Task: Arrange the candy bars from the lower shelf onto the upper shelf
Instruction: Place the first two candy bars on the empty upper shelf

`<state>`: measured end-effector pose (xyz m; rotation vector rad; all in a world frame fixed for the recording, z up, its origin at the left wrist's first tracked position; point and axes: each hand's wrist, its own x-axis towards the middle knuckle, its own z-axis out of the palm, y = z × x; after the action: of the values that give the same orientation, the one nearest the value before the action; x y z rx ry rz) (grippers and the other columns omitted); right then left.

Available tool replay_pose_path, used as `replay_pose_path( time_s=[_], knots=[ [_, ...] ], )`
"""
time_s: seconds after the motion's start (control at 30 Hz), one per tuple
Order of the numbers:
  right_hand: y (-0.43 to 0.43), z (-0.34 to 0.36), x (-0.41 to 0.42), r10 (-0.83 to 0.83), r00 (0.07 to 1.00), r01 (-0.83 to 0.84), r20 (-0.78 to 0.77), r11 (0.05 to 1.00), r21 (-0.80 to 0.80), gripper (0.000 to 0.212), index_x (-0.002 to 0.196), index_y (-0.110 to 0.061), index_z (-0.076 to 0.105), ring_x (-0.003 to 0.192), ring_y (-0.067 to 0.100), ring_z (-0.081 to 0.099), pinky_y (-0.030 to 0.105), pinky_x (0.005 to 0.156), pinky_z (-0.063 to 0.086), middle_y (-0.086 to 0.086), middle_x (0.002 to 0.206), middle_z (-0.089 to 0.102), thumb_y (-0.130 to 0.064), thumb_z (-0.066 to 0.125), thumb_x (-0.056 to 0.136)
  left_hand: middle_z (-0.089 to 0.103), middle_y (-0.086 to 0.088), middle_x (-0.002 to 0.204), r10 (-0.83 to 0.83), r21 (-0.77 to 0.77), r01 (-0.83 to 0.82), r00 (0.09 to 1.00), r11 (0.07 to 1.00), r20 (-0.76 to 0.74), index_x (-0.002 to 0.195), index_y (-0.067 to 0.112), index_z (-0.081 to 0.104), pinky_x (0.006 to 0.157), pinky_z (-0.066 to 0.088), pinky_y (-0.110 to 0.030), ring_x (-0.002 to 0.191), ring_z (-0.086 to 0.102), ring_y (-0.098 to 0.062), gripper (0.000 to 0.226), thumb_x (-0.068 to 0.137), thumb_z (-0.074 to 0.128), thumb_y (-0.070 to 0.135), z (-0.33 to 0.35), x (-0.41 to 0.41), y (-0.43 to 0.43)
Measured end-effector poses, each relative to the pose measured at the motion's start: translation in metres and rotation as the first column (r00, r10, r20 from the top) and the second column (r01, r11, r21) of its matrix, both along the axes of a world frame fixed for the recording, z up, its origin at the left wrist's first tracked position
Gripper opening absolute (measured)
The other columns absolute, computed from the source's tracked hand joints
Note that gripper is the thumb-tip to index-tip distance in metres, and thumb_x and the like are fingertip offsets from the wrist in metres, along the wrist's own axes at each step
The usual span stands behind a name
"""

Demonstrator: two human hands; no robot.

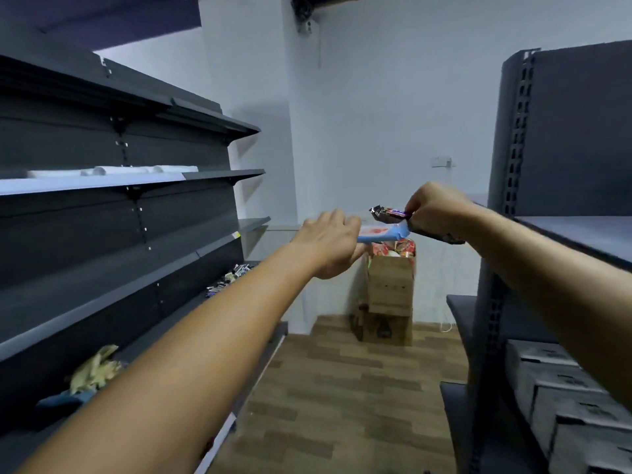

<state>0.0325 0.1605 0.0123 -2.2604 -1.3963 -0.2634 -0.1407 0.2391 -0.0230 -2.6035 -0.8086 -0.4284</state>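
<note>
Head view: my left hand grips a pale blue wrapped candy bar and my right hand pinches dark brown wrapped bars. Both are in mid-air, off the grey metal shelf rack. I'm holding them by the ends, so one could slip and drop to the floor.

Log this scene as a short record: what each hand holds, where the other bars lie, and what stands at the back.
left hand: grips a blue bar
right hand: grips a dark bar, perhaps more than one
bars in hand: held in mid-air over the aisle, ends close together
loose bars: heaped on a low shelf on the left
box: cardboard, open, packets inside, by the back wall
</note>
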Motion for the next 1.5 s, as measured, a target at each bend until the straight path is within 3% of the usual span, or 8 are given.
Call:
replay_pose_path(
  time_s=[0.23, 0.4, 0.57, 0.7, 0.83, 1.13, 1.37, 1.5],
  knots=[
    [0.101, -0.036, -0.036, 0.239, 0.971, -0.237, -0.022, 0.968, 0.078, 0.038, 0.093, -0.014, 0.065, 0.083, 0.027, 0.060, 0.026, 0.063, 0.039, 0.006, 0.090, 0.064, -0.048, 0.068, 0.076, 0.038, -0.012, 0.120, 0.162, -0.085, -0.158, 0.986, 0.984, 0.047, 0.129, 0.011, 0.035, 0.086, 0.033, -0.042, 0.111, 0.037, -0.029, 0.048, 0.096, 0.029, 0.047, -0.025, -0.057, 0.108],
    [0.191, -0.051, -0.022, 0.293, 0.955, -0.293, -0.043, 0.956, 0.015, 0.024, 0.095, -0.017, 0.055, 0.068, 0.022, 0.053, 0.026, 0.054, 0.040, 0.009, 0.101, 0.064, -0.034, 0.066, 0.081, 0.038, -0.012, 0.120, 0.258, -0.029, -0.257, 0.966, 0.966, 0.037, 0.128, 0.011, 0.035, 0.086, 0.035, -0.042, 0.106, 0.038, -0.028, 0.043, 0.096, 0.036, 0.041, -0.035, -0.064, 0.190],
    [0.284, -0.046, 0.001, 0.333, 0.941, -0.333, -0.054, 0.943, 0.015, 0.040, 0.099, -0.014, 0.058, 0.087, 0.027, 0.055, 0.028, 0.065, 0.040, 0.008, 0.097, 0.063, -0.049, 0.064, 0.078, 0.043, -0.011, 0.119, 0.274, -0.047, -0.271, 0.958, 0.961, 0.083, 0.122, 0.010, 0.045, 0.085, 0.041, -0.039, 0.108, 0.045, -0.028, 0.043, 0.089, 0.056, 0.036, -0.019, -0.050, 0.273],
    [0.364, -0.050, 0.018, 0.385, 0.923, -0.383, -0.030, 0.922, 0.046, 0.031, 0.113, -0.016, 0.058, 0.101, 0.028, 0.056, 0.027, 0.071, 0.040, 0.010, 0.113, 0.063, -0.023, 0.062, 0.083, 0.052, -0.008, 0.114, 0.346, -0.018, -0.346, 0.933, 0.938, 0.097, 0.113, 0.014, 0.049, 0.070, 0.038, -0.035, 0.099, 0.053, -0.031, 0.044, 0.083, 0.064, 0.042, -0.016, -0.041, 0.339],
    [0.440, -0.064, 0.024, 0.437, 0.898, -0.437, -0.050, 0.899, 0.025, 0.038, 0.118, -0.015, 0.056, 0.088, 0.023, 0.052, 0.024, 0.069, 0.036, 0.011, 0.112, 0.062, -0.009, 0.059, 0.081, 0.054, -0.007, 0.112, 0.395, -0.034, -0.393, 0.916, 0.919, 0.075, 0.110, 0.015, 0.049, 0.069, 0.037, -0.035, 0.097, 0.054, -0.031, 0.046, 0.080, 0.067, 0.044, -0.025, -0.033, 0.406],
    [0.627, -0.080, 0.031, 0.552, 0.834, -0.552, -0.013, 0.834, -0.008, 0.041, 0.124, -0.014, 0.053, 0.104, 0.028, 0.054, 0.025, 0.073, 0.036, 0.010, 0.120, 0.061, -0.011, 0.060, 0.084, 0.048, -0.005, 0.113, 0.372, -0.137, -0.364, 0.927, 0.921, 0.040, 0.117, 0.017, 0.050, 0.077, 0.042, -0.037, 0.097, 0.050, -0.027, 0.047, 0.083, 0.064, 0.045, -0.049, -0.022, 0.600],
    [0.772, -0.080, 0.033, 0.594, 0.804, -0.595, -0.037, 0.802, -0.049, 0.044, 0.127, -0.012, 0.051, 0.107, 0.025, 0.055, 0.023, 0.076, 0.037, 0.010, 0.124, 0.059, -0.014, 0.063, 0.085, 0.042, -0.003, 0.098, 0.413, -0.183, -0.393, 0.907, 0.901, 0.084, 0.079, 0.024, 0.039, 0.063, 0.043, -0.035, 0.074, 0.043, -0.019, 0.022, 0.077, 0.061, 0.023, -0.053, -0.010, 0.747],
    [0.850, -0.088, 0.040, 0.615, 0.787, -0.617, -0.051, 0.785, -0.057, 0.045, 0.126, -0.012, 0.050, 0.107, 0.022, 0.055, 0.022, 0.075, 0.037, 0.009, 0.124, 0.059, -0.012, 0.065, 0.084, 0.048, -0.006, 0.106, 0.420, -0.184, -0.402, 0.905, 0.897, 0.071, 0.095, 0.020, 0.047, 0.071, 0.044, -0.036, 0.085, 0.048, -0.022, 0.022, 0.079, 0.061, 0.025, -0.062, 0.000, 0.822]
  ],
)
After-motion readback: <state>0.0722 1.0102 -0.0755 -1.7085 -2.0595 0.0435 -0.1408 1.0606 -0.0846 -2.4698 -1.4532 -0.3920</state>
